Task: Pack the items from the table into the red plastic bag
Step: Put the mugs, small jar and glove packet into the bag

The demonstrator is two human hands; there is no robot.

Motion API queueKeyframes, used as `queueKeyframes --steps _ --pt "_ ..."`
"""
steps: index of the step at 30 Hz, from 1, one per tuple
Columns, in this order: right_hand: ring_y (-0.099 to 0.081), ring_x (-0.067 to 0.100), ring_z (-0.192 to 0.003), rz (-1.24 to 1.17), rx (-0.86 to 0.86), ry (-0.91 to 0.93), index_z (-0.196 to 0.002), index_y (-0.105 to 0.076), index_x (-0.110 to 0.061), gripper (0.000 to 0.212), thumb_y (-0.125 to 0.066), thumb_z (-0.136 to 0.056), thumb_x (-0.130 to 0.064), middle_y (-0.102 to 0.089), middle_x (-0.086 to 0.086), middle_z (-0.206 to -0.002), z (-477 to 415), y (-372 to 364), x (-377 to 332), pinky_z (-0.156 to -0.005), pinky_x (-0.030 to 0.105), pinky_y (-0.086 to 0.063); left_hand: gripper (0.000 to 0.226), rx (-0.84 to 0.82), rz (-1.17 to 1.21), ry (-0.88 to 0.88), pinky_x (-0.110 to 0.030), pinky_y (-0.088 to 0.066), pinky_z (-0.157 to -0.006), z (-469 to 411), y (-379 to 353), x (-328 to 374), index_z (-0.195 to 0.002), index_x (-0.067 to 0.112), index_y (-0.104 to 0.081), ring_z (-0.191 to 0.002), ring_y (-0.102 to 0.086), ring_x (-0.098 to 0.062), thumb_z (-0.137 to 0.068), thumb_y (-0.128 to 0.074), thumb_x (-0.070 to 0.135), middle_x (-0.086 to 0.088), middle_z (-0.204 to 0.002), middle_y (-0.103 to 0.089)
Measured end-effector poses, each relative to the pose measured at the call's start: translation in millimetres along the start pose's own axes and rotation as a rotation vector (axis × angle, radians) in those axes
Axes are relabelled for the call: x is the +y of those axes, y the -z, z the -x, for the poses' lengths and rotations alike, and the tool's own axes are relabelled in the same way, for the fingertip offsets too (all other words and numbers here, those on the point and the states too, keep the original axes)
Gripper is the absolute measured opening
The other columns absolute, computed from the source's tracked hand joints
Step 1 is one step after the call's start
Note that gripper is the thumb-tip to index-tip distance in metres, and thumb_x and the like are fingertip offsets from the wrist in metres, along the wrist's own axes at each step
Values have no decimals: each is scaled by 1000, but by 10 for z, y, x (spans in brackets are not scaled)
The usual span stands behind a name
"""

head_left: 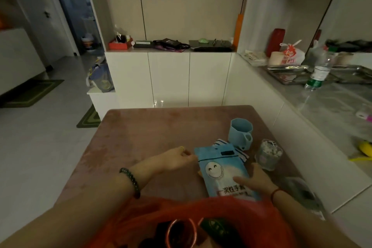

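Note:
A light blue packet [223, 171] with a smiley face lies on the pink table [141, 137], over a striped item [221, 143]. My left hand [177, 159] pinches the packet's upper left corner. My right hand [255, 181] grips its lower right side, thumb on top. The red plastic bag [231, 207] stands open at the near edge, with a copper-rimmed round thing [181, 231] and a dark green packet [215, 227] inside. A light blue mug [240, 134] and a clear jar of small white pieces [268, 154] stand behind the packet.
A dark flat object [302, 191] lies at the table's right edge. To the right a grey counter [332, 110] holds a water bottle [320, 72], metal trays and a printed white bag. White cabinets [171, 78] stand behind the table; tiled floor opens to the left.

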State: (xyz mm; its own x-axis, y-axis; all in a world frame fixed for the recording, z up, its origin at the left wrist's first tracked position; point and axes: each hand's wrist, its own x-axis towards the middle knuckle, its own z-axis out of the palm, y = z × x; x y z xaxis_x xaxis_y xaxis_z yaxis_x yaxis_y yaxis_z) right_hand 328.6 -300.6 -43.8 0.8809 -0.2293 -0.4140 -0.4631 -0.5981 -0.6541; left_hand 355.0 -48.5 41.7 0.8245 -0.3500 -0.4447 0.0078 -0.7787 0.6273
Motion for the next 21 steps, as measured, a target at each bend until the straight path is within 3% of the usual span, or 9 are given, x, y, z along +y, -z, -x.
queueKeyframes --steps 2,5,7,9,12,15,18,19,21 --pt "-49 32 -120 52 4 -44 -131 -30 1 95 -84 -61 -34 -46 17 -134 -115 -107 120 -97 39 -45 57 -16 44 33 -20 -39 -64 -156 -67 -43 -136 8 -38 -73 -46 -8 -94 -40 46 -4 -99 -51" --pt "-64 28 -97 -38 -47 -50 -108 -53 4 85 -90 -43 -36 -65 18 -111 -293 -170 327 -84 45 -54 68 -32 125 98 -31 -45 -88 -270 -144 -122 -145 12 -23 -113 -50 -20 -92 -42 50 -9 -140 -40" --pt "-69 28 -83 -167 -62 -14 -95 -64 3 52 -86 -57 -23 -71 21 -98 -252 -155 278 -79 45 -57 75 -50 194 130 -35 -42 -99 -286 -177 -178 -147 14 -16 -127 -43 -26 -89 -45 52 -9 -151 -29" --pt "-70 21 -71 -268 -68 68 -92 -67 1 23 -75 -74 -10 -72 19 -89 -148 -91 139 -69 34 -59 83 -58 265 151 -38 -40 -103 -282 -198 -230 -148 16 -10 -132 -39 -27 -86 -49 55 -10 -154 -23" --pt "-71 13 -63 -388 -125 237 -90 -67 -8 13 -70 -78 -12 -74 6 -81 45 41 -181 -56 23 -56 94 -34 354 122 -38 -38 -99 -252 -197 -267 -150 18 0 -136 -33 -27 -83 -57 53 -9 -155 -22" --pt "-69 0 -62 -382 -99 407 -86 -63 -18 9 -68 -80 -14 -72 2 -85 198 52 -556 -54 15 -52 94 -13 536 17 -37 -45 -93 -197 -160 -227 -146 19 -21 -127 -47 -22 -72 -70 50 -3 -145 -43" --pt "-67 -5 -62 -379 -169 543 -85 -59 -23 12 -61 -86 -11 -66 -6 -81 338 -29 -929 -55 12 -52 44 71 810 -137 -34 -58 -83 -167 -125 -185 -115 12 -59 -96 -70 -19 -75 -73 22 -12 -117 -67" --pt "-67 -2 -63 -422 -191 542 -86 -60 -22 9 -58 -88 -14 -66 -6 -81 341 -42 -998 -57 13 -53 31 160 884 -131 -32 -59 -78 -151 -85 -193 -106 11 -63 -86 -72 -18 -77 -71 14 -16 -112 -69" --pt "-67 6 -72 -585 -181 461 -92 -62 -17 15 -49 -93 -24 -67 0 -87 277 -2 -1072 -62 20 -55 28 325 943 -94 -33 -60 -74 -147 39 -286 -102 6 -65 -79 -72 -20 -76 -71 8 -18 -106 -70"
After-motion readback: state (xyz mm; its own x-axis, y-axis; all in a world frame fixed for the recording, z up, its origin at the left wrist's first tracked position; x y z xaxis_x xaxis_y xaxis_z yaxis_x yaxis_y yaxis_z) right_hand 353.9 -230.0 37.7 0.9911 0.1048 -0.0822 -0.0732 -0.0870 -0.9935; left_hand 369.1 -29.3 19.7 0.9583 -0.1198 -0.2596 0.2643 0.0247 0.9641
